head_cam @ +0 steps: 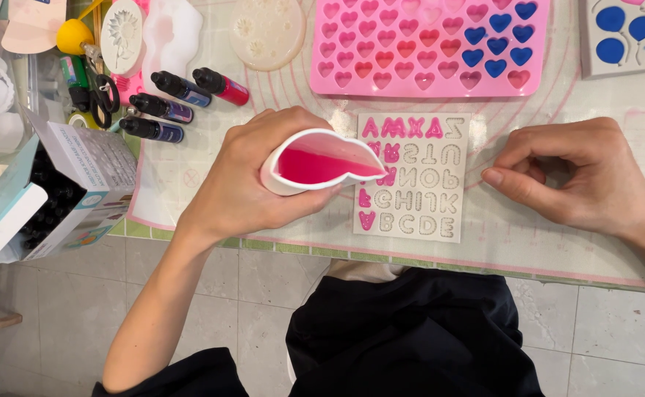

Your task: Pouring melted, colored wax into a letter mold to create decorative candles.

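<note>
Head view: left hand grips tilted cup.

Cup: soft matt white silicone, glossy pink liquid inside. Letter mould under its spout: translucent, satin silicone, some cavities filled glossy pink. Above the letter mould, heart mould: pink silicone, slight sheen. Mat beneath the letter mould: smooth, semi-clear, printed. Left of the cup, dropper bottles: glossy plastic, black caps; box: matt card.
</note>
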